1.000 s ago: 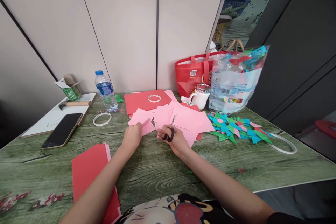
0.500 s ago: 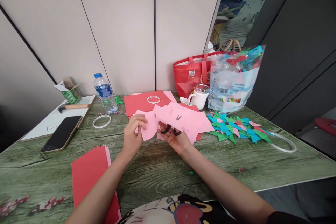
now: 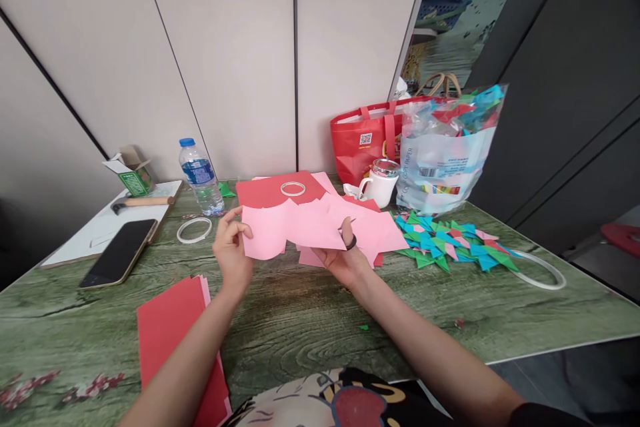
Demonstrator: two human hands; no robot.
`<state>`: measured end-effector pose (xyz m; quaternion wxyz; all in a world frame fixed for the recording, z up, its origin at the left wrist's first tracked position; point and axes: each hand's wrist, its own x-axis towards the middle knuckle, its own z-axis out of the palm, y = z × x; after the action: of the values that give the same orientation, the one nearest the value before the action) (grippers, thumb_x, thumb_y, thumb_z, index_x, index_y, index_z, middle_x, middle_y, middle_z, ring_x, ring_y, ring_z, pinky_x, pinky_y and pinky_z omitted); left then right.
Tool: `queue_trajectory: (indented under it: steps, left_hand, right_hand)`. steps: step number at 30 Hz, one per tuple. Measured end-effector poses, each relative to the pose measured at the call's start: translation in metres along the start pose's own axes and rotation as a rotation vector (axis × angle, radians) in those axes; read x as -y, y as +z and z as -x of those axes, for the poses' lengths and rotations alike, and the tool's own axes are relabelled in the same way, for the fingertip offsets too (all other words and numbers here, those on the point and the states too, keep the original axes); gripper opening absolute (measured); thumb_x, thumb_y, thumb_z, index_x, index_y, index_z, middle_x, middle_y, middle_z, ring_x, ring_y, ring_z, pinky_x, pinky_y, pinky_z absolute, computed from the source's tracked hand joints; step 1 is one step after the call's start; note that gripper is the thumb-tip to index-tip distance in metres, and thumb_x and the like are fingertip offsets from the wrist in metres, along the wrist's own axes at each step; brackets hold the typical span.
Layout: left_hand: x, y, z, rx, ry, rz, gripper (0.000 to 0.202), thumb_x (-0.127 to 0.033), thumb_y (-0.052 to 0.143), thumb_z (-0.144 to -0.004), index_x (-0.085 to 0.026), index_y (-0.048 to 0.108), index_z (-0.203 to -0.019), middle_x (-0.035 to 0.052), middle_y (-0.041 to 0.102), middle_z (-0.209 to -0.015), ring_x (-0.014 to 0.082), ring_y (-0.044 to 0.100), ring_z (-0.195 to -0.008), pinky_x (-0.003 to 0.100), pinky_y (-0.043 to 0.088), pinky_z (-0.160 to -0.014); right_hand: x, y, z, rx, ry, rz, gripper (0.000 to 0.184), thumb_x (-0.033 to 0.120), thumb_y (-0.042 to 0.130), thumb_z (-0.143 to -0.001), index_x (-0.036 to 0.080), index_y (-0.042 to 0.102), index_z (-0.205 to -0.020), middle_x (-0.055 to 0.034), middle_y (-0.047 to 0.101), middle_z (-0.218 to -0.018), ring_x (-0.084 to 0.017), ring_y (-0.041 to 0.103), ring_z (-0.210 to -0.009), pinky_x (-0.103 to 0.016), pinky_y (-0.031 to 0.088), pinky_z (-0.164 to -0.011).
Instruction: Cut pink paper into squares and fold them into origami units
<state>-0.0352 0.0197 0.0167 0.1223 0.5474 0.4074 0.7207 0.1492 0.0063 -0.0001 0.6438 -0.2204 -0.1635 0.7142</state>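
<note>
A pink paper sheet (image 3: 295, 230) is held up flat above the table between both hands. My left hand (image 3: 231, 250) pinches its left edge with thumb and fingers. My right hand (image 3: 345, 257) grips its right lower edge and also keeps small black-handled scissors (image 3: 350, 240), a finger through a loop. Behind the sheet lies a loose pile of pink paper pieces (image 3: 370, 230) on red sheets (image 3: 265, 190).
A phone (image 3: 120, 252), tape ring (image 3: 194, 229), water bottle (image 3: 201, 175) and green box (image 3: 131, 170) lie left. Red sheets (image 3: 175, 340) sit near my left arm. A mug (image 3: 380, 183), red bag (image 3: 367, 140), plastic bag (image 3: 445, 147) and folded coloured triangles (image 3: 450, 243) stand right.
Both hands lifted a pink sheet off the pile and spread it open between them. The scissors stayed in my right hand, tucked behind the paper.
</note>
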Motion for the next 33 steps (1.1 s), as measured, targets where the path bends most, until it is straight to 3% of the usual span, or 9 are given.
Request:
queue_trajectory:
  steps: [3, 6, 10, 15, 18, 23, 26, 29, 33]
  left_hand:
    - [-0.001, 0.004, -0.002, -0.041, -0.112, 0.162, 0.011, -0.010, 0.061, -0.059, -0.018, 0.057, -0.066, 0.0036, 0.059, -0.098, 0.0165, 0.055, -0.093, 0.023, 0.042, -0.069]
    - [-0.010, 0.009, -0.002, -0.029, -0.394, 0.389, 0.045, -0.016, 0.067, -0.057, -0.025, 0.054, -0.100, 0.0035, 0.062, -0.100, 0.0152, 0.058, -0.090, 0.023, 0.046, -0.071]
    - [-0.026, 0.011, 0.004, 0.352, -0.681, 0.502, 0.048, -0.020, 0.075, -0.049, -0.018, 0.060, -0.094, 0.0082, 0.066, -0.096, 0.0218, 0.059, -0.092, 0.030, 0.048, -0.076]
    - [-0.036, 0.004, 0.013, 0.843, -0.690, 0.294, 0.053, -0.020, 0.077, -0.046, -0.018, 0.063, -0.097, 0.0074, 0.068, -0.091, 0.0260, 0.061, -0.089, 0.036, 0.048, -0.075]
    - [-0.033, 0.004, 0.019, 0.997, -0.676, 0.166, 0.049, -0.021, 0.077, -0.047, -0.022, 0.064, -0.095, 0.0062, 0.068, -0.093, 0.0257, 0.061, -0.089, 0.037, 0.048, -0.077]
    - [-0.027, 0.014, 0.026, 0.695, -0.725, 0.233, 0.024, -0.033, 0.066, -0.065, -0.017, 0.064, -0.083, 0.0082, 0.067, -0.088, 0.0227, 0.061, -0.083, 0.038, 0.051, -0.075]
    - [-0.028, 0.020, 0.023, 0.429, -0.810, 0.413, 0.028, -0.027, 0.067, -0.065, -0.016, 0.061, -0.090, 0.0055, 0.066, -0.088, 0.0172, 0.061, -0.070, 0.038, 0.055, -0.065]
    - [-0.028, 0.020, 0.015, 0.190, -0.826, 0.568, 0.023, -0.017, 0.068, -0.064, -0.012, 0.061, -0.085, 0.0029, 0.065, -0.080, 0.0136, 0.060, -0.067, 0.041, 0.056, -0.071]
    - [-0.028, 0.018, 0.006, -0.035, -0.832, 0.737, 0.013, -0.005, 0.062, -0.067, -0.010, 0.059, -0.078, 0.0020, 0.064, -0.076, 0.0147, 0.062, -0.076, 0.049, 0.049, -0.085]
  right_hand:
    - [-0.004, -0.001, 0.001, 0.009, -0.007, 0.180, 0.040, 0.016, 0.075, -0.052, 0.018, 0.060, -0.089, -0.0013, 0.068, -0.082, -0.017, 0.063, -0.073, -0.029, 0.053, -0.065]
    - [-0.008, -0.002, 0.001, -0.023, -0.153, 0.322, 0.041, 0.014, 0.074, -0.048, 0.016, 0.059, -0.087, -0.0013, 0.066, -0.078, -0.015, 0.060, -0.066, -0.027, 0.050, -0.061]
    - [-0.009, -0.006, 0.000, -0.104, -0.334, 0.453, 0.037, 0.016, 0.070, -0.052, 0.017, 0.057, -0.086, 0.0025, 0.061, -0.070, -0.011, 0.054, -0.060, -0.024, 0.044, -0.057]
    - [-0.006, -0.009, -0.002, -0.189, -0.433, 0.585, 0.029, 0.017, 0.064, -0.056, 0.017, 0.055, -0.083, 0.0057, 0.054, -0.062, -0.008, 0.046, -0.054, -0.020, 0.037, -0.052]
    - [-0.004, -0.008, -0.001, -0.223, -0.480, 0.620, 0.026, 0.015, 0.062, -0.057, 0.017, 0.054, -0.082, 0.0056, 0.053, -0.064, -0.007, 0.044, -0.055, -0.019, 0.035, -0.051]
    - [-0.005, -0.008, -0.001, -0.182, -0.432, 0.645, 0.029, 0.019, 0.066, -0.056, 0.016, 0.055, -0.083, 0.0048, 0.052, -0.065, -0.008, 0.044, -0.056, -0.020, 0.036, -0.052]
    - [-0.005, -0.009, -0.003, -0.220, -0.431, 0.642, 0.042, 0.025, 0.070, -0.055, 0.016, 0.055, -0.093, 0.0025, 0.054, -0.070, -0.010, 0.048, -0.061, -0.022, 0.039, -0.054]
    - [-0.003, -0.007, -0.003, -0.266, -0.512, 0.630, 0.050, 0.034, 0.068, -0.061, 0.018, 0.051, -0.105, -0.0008, 0.057, -0.079, -0.013, 0.053, -0.069, -0.024, 0.043, -0.058]
    - [-0.004, 0.000, 0.005, 0.014, -0.507, 0.714, 0.038, 0.038, 0.061, -0.071, 0.019, 0.051, -0.102, -0.0011, 0.061, -0.076, -0.012, 0.056, -0.069, -0.028, 0.045, -0.067]
